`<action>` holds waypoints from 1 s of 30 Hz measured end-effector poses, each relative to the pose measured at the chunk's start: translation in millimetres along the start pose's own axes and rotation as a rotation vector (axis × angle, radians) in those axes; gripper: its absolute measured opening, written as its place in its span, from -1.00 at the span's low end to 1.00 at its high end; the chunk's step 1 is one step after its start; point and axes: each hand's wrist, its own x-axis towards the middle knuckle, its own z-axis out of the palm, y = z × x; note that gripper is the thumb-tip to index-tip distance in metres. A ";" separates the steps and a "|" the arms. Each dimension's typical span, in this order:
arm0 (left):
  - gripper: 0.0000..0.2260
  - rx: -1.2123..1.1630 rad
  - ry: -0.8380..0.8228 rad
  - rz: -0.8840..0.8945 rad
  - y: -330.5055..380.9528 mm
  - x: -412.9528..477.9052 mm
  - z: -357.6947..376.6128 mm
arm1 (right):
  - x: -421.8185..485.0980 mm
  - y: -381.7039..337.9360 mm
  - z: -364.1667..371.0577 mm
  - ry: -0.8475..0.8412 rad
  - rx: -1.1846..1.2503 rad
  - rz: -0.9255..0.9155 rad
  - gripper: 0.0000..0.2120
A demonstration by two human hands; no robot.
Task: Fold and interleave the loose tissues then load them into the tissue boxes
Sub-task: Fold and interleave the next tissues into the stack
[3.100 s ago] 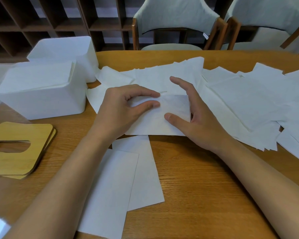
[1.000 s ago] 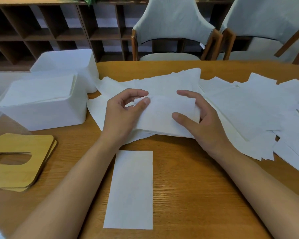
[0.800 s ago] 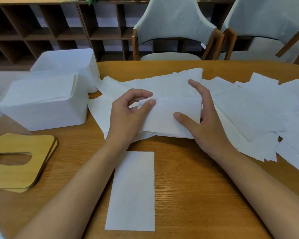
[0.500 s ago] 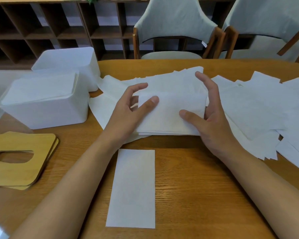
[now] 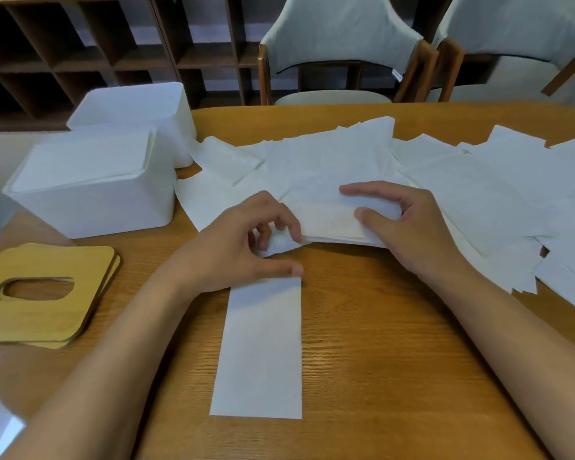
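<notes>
The right hand [image 5: 412, 227] holds the right end of a folded tissue [image 5: 326, 220]. Its thumb lies on the near part of the top, its forefinger reaches across the far part, and the paper bulges a little between them. The other fingers curl over the end.

The left hand [image 5: 236, 250] is at the left end of the same tissue, with its fingers curled down against the near-left corner. Its thumb is stretched out apart from them, just over the far edge of the strip [image 5: 259, 350]. I cannot tell whether this hand grips the corner or only touches it.

The folded tissue lies at the near edge of the loose tissues [image 5: 462, 194], on top of them, at mid table. These are spread in overlapping sheets from the middle to the right edge of the view. The strip, a long folded tissue, lies flat on the bare table [image 5: 395, 343] between the two forearms, with its short end towards the hands.

To the left stands the near box [image 5: 90, 207], white and open, with tissues up to its rim. The far box [image 5: 140, 107], also white, stands just behind it; its inside is not visible. Nearer, at the left edge, two wooden lids [image 5: 44, 293] lie stacked, and the top one has an oval slot.

Beyond the table are two chairs [image 5: 339, 38] with pale backs and a dark shelf [image 5: 80, 44].
</notes>
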 end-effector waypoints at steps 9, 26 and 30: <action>-0.76 -0.076 -0.248 -0.076 7.0 -1.1 1.0 | -1.4 0.3 -0.5 0.015 0.016 0.003 -0.70; -0.88 -0.356 0.419 -0.058 23.1 36.2 2.2 | -2.0 -8.9 1.0 -0.074 0.400 0.163 -0.58; -0.76 -0.355 0.391 -0.072 21.6 39.6 12.4 | -0.3 -1.2 0.7 0.015 0.149 0.091 -0.91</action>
